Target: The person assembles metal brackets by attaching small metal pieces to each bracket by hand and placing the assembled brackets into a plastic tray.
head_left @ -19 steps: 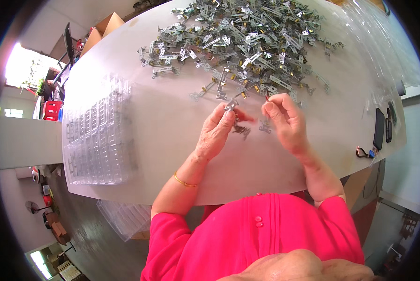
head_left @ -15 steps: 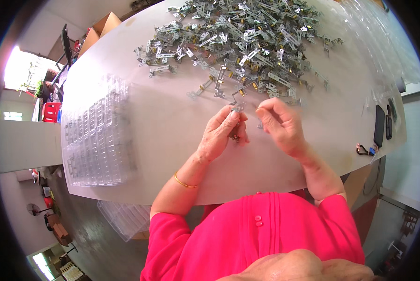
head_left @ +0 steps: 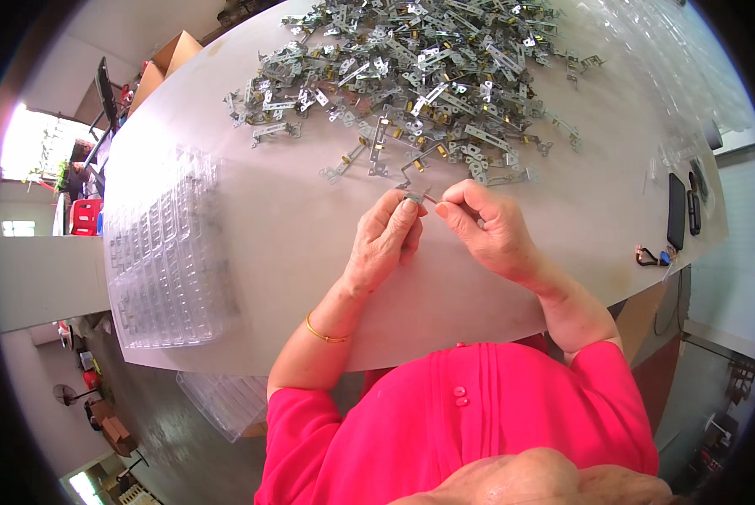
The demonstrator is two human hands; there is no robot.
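Fingertips of the left hand (head_left: 386, 240) pinch one end of a small metal bracket (head_left: 415, 197), thumb against forefinger, while the right hand (head_left: 487, 227) closes thumb and forefinger on a thin piece at its other end, near a reddish speck between the two hands. Exactly how that small piece sits against the bracket is too fine to tell. The other fingers of both hands curl loosely underneath, just above the white table (head_left: 293, 244).

Just beyond the fingertips lies a big heap of stamped metal brackets (head_left: 428, 76), some with brass-coloured bits, a few strays reaching almost to the hands. Well off to the left of the left hand are clear plastic blister trays (head_left: 163, 261); far to the right of the right hand lies a dark phone (head_left: 677, 210).

The bracket looks light, thin and stiff, with hard, possibly sharp stamped edges and a smooth surface that could slip. A hold on the flat faces near the ends, as now, seems safest.
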